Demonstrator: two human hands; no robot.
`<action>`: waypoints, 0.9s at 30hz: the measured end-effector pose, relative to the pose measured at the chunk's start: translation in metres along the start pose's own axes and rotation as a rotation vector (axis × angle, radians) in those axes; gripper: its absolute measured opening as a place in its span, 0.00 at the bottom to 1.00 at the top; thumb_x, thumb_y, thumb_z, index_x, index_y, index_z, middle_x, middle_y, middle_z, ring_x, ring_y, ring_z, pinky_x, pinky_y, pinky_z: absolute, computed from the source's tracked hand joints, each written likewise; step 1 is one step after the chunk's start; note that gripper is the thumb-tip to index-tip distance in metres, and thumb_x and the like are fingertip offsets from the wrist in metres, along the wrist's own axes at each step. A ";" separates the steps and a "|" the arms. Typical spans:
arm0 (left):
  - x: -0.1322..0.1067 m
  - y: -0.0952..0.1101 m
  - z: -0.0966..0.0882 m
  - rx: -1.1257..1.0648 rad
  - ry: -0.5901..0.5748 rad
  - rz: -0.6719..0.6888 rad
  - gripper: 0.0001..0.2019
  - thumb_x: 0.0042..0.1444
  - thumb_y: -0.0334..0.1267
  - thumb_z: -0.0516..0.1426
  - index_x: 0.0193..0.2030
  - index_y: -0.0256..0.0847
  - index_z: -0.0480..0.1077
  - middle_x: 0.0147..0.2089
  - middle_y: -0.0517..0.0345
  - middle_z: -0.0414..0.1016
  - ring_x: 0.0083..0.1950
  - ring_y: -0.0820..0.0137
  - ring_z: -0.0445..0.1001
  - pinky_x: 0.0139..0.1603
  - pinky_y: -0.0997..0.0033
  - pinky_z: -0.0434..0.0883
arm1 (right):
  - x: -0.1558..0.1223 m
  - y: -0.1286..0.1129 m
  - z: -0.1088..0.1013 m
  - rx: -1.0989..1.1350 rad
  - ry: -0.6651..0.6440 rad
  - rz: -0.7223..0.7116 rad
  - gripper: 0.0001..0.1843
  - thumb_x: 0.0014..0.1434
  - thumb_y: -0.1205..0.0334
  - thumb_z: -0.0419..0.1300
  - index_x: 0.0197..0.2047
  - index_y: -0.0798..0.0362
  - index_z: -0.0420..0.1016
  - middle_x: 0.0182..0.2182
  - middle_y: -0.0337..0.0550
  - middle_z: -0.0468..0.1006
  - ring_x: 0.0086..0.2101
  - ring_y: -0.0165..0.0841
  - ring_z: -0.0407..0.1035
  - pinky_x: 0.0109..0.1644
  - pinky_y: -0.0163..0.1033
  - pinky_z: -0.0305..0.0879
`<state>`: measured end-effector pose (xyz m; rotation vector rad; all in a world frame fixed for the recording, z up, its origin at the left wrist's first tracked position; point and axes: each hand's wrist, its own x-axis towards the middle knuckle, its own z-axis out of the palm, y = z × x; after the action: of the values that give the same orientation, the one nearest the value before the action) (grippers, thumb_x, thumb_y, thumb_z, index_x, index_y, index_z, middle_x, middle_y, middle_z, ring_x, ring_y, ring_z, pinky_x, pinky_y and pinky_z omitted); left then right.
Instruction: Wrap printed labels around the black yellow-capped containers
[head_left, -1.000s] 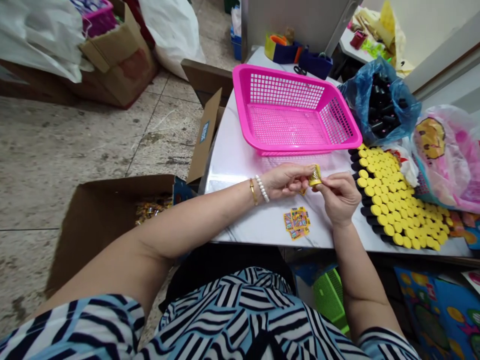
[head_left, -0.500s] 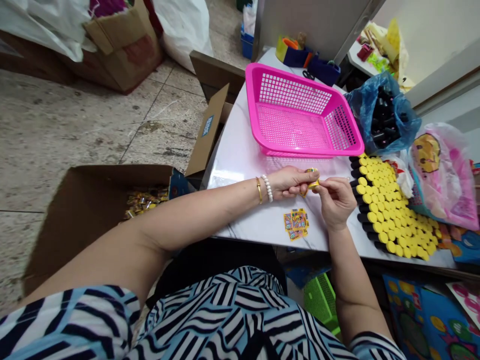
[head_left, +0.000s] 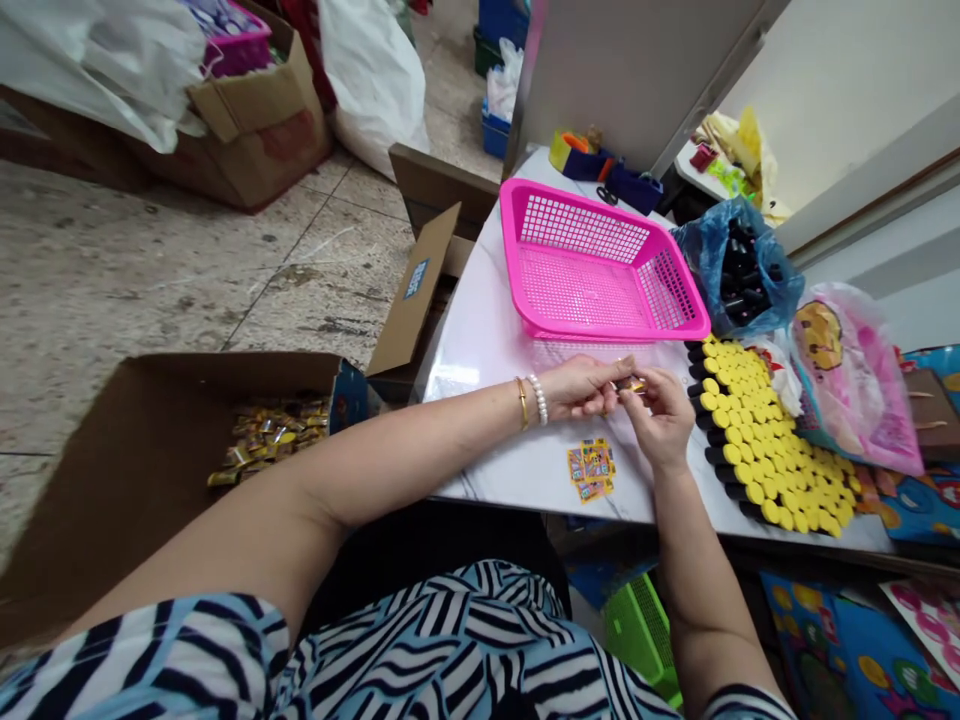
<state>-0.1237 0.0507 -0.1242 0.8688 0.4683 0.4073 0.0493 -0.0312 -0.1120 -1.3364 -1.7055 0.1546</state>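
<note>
- Head view, containers: a pink plastic basket [head_left: 517, 215] is set on the white marble tabletop [head_left: 487, 330].
- A blue plastic bag [head_left: 709, 255] beside it is filled with black tubes [head_left: 742, 285].
- Gold-wrapped pieces [head_left: 270, 435] are heaped in a cardboard box [head_left: 150, 420] on the floor.
- Yellow-capped black tubes [head_left: 765, 430] are stood in close rows on the tabletop.
- A small pile of printed wrappers [head_left: 591, 470] is laid just below the hands.
- Hands: a small gold-foil piece [head_left: 631, 385] is pinched between the fingertips of the left hand [head_left: 581, 388] and the right hand [head_left: 660, 415], above the tabletop and in front of the basket.
- Against the earlier frame: the foil piece is held lower and is more hidden by the fingers, and more of the box's contents is shown.
</note>
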 end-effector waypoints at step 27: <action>-0.028 0.014 -0.026 1.475 0.220 0.305 0.08 0.51 0.34 0.68 0.40 0.41 0.82 0.33 0.57 0.80 0.33 0.67 0.72 0.37 0.68 0.62 | -0.021 0.059 -0.088 -1.152 -0.053 0.279 0.16 0.62 0.60 0.59 0.51 0.59 0.73 0.47 0.62 0.74 0.51 0.54 0.60 0.57 0.60 0.56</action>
<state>-0.1628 0.0601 -0.1212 2.3568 0.8498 0.4030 0.1532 -0.0620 -0.1102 -2.3959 -1.6603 -0.7542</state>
